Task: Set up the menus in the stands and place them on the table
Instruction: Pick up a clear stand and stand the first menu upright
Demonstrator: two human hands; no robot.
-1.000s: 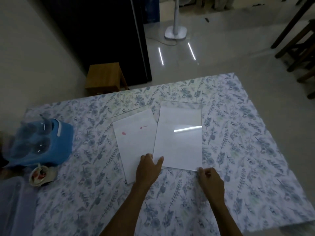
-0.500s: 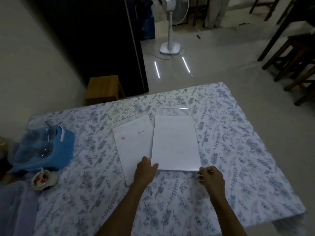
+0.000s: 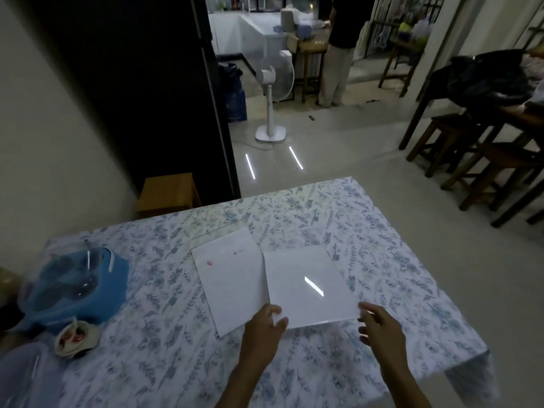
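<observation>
Two white menu sheets lie flat and side by side on the flowered tablecloth (image 3: 382, 254). The left menu (image 3: 229, 281) has small red marks and rests on a clear stand whose edge shows beyond it. A ceiling light glints off the glossy right menu (image 3: 306, 278), which is in its clear stand. My left hand (image 3: 262, 331) pinches that menu's near left corner, thumb on top. My right hand (image 3: 382, 328) hovers at its near right corner with fingers spread; whether it touches is unclear.
A blue container with a clear lid (image 3: 73, 290), a small cup (image 3: 75, 338) and a clear plastic box (image 3: 23, 375) crowd the table's left end. Beyond the table are a wooden stool (image 3: 167, 192), a standing fan (image 3: 270, 113), a standing person (image 3: 338, 54) and dark stools (image 3: 471, 154).
The camera has tilted up, showing more of the room. My right hand's fingers have spread apart at the corner. The right menu sits slightly rotated, its light reflection back.
</observation>
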